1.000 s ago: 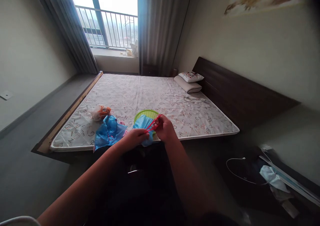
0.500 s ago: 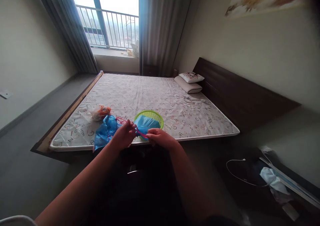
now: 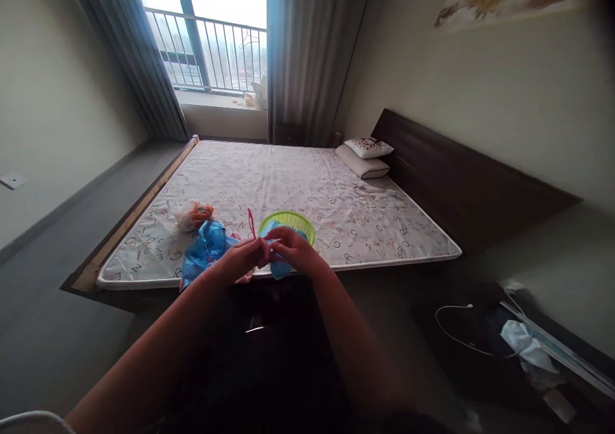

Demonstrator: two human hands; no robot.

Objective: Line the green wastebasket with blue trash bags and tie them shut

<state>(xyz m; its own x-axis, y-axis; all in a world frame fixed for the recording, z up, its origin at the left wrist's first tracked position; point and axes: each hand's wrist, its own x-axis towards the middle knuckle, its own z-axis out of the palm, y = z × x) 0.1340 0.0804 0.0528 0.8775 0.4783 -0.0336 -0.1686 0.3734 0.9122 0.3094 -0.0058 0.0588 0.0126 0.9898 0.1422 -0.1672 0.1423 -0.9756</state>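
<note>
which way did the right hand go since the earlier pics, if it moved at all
Yes, the right hand moved left and slightly up: against the green plastic basket, it went from the front right to the front middle, beside the left hand.

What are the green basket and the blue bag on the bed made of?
The basket looks like smooth, slightly shiny moulded plastic, with an even, bright green colour. The blue bag looks like thin, glossy plastic, because it crumples into sharp creases.
</note>
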